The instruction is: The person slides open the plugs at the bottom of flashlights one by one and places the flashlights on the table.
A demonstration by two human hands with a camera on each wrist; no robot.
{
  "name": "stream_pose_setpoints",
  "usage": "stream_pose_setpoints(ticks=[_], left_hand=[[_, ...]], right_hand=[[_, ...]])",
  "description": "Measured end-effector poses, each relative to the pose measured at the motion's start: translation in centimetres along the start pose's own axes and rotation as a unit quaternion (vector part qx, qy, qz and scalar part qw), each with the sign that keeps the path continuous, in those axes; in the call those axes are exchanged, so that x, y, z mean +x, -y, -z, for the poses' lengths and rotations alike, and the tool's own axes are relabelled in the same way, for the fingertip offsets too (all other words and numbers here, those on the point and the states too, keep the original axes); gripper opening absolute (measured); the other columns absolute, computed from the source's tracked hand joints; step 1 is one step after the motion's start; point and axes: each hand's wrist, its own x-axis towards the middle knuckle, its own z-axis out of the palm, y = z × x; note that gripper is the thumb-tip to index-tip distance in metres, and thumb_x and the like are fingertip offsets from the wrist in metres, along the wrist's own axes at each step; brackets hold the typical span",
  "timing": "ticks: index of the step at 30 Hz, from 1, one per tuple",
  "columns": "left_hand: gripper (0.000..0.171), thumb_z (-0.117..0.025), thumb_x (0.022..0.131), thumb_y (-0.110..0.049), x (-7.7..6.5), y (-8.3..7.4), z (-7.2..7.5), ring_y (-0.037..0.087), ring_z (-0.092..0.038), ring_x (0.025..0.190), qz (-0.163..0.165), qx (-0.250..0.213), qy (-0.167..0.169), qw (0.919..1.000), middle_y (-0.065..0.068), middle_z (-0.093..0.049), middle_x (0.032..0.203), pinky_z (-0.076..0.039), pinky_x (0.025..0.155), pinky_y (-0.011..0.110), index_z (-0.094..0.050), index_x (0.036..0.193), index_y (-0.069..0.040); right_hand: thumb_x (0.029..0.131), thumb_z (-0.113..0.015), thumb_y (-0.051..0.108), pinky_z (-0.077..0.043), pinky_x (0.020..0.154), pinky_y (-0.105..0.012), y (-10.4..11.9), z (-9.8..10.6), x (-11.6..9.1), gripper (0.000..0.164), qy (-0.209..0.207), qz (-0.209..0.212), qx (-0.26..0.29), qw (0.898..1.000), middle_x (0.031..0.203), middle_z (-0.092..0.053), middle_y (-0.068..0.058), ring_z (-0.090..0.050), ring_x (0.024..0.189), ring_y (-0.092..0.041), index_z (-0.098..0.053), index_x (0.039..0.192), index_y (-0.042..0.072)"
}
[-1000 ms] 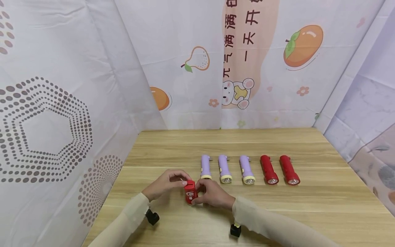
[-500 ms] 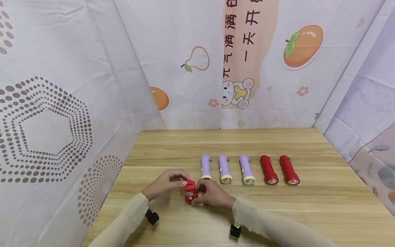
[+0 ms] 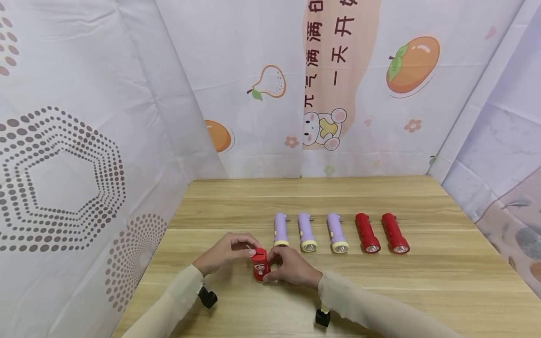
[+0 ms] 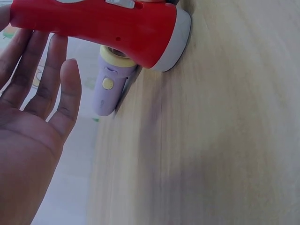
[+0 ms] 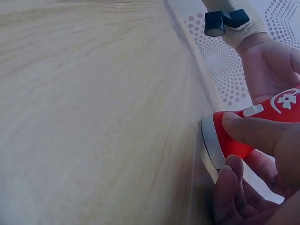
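Note:
A red flashlight (image 3: 260, 267) with a white emblem stands upright, its pale lens rim (image 4: 174, 42) down against the wooden table. My left hand (image 3: 226, 253) pinches its upper end between thumb and fingers; in the left wrist view those fingers lie behind the red body. Lower down, my right hand (image 3: 293, 267) grips the wide head, the thumb pressed on the red side in the right wrist view. A small light-coloured switch (image 5: 253, 111) shows between the right thumb and the emblem. The fingers cover part of the body.
Three purple flashlights (image 3: 306, 232) with yellow rims lie in a row behind the right hand. Two more red flashlights (image 3: 396, 233) continue that row to the right. Printed curtains (image 3: 262, 131) hang along the table's back and sides.
Both hands keep their hold on the red flashlight, which stays in place. The head view has shifted very slightly.

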Motion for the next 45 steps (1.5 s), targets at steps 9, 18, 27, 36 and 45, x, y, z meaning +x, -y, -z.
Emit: stream_pose_setpoints(ticks=[9, 18, 27, 36, 45], left_hand=[[0.014, -0.068, 0.1, -0.012, 0.0, 0.2, -0.1, 0.026, -0.067, 0.103, -0.003, 0.004, -0.01, 0.9999, 0.011, -0.071, 0.111, -0.054, 0.091, 0.034, -0.072, 0.112, -0.005], [0.014, -0.07, 0.098, -0.014, 0.1, -0.5, -0.3, 0.028, -0.065, 0.101, 0.013, 0.006, -0.009, 0.9999, 0.011, -0.071, 0.11, -0.053, 0.089, 0.035, -0.073, 0.11, -0.007], [0.016, -0.071, 0.097, -0.016, 0.3, -0.7, -0.3, 0.025, -0.065, 0.099, 0.014, -0.002, -0.006, 0.9999, 0.012, -0.071, 0.11, -0.054, 0.088, 0.035, -0.072, 0.109, -0.006], [0.013, -0.072, 0.097, -0.016, 0.4, -0.9, -0.3, 0.024, -0.064, 0.097, 0.008, 0.009, -0.005, 0.9999, 0.011, -0.07, 0.107, -0.053, 0.086, 0.033, -0.072, 0.107, -0.007], [0.012, -0.072, 0.097, -0.016, 0.6, -0.6, -0.4, 0.026, -0.063, 0.099, 0.017, 0.013, -0.01, 0.9997, 0.01, -0.07, 0.106, -0.053, 0.087, 0.035, -0.072, 0.106, -0.009]], right_hand=[[0.075, -0.093, 0.017, -0.048, 0.076, -0.027, 0.0, 0.0, 0.0, 0.034, 0.001, -0.003, 0.005, 1.0, 0.095, -0.07, 0.011, -0.062, 0.09, -0.019, -0.068, 0.098, 0.017], [0.075, -0.094, 0.017, -0.049, 0.08, -0.027, 0.0, 0.0, -0.1, 0.034, 0.002, -0.001, 0.004, 1.0, 0.096, -0.069, 0.011, -0.062, 0.092, -0.016, -0.068, 0.097, 0.017], [0.075, -0.094, 0.018, -0.048, 0.072, -0.027, 0.1, 0.1, 0.0, 0.034, 0.003, -0.002, 0.001, 1.0, 0.094, -0.069, 0.011, -0.059, 0.086, -0.017, -0.068, 0.097, 0.017], [0.075, -0.094, 0.017, -0.048, 0.074, -0.027, 0.2, 0.1, 0.0, 0.033, 0.004, -0.003, 0.003, 1.0, 0.094, -0.068, 0.01, -0.06, 0.088, -0.019, -0.068, 0.097, 0.017], [0.075, -0.093, 0.014, -0.049, 0.077, -0.027, 0.4, 0.0, -0.1, 0.033, 0.0, -0.002, 0.002, 1.0, 0.094, -0.068, 0.01, -0.061, 0.089, -0.017, -0.068, 0.096, 0.016]])
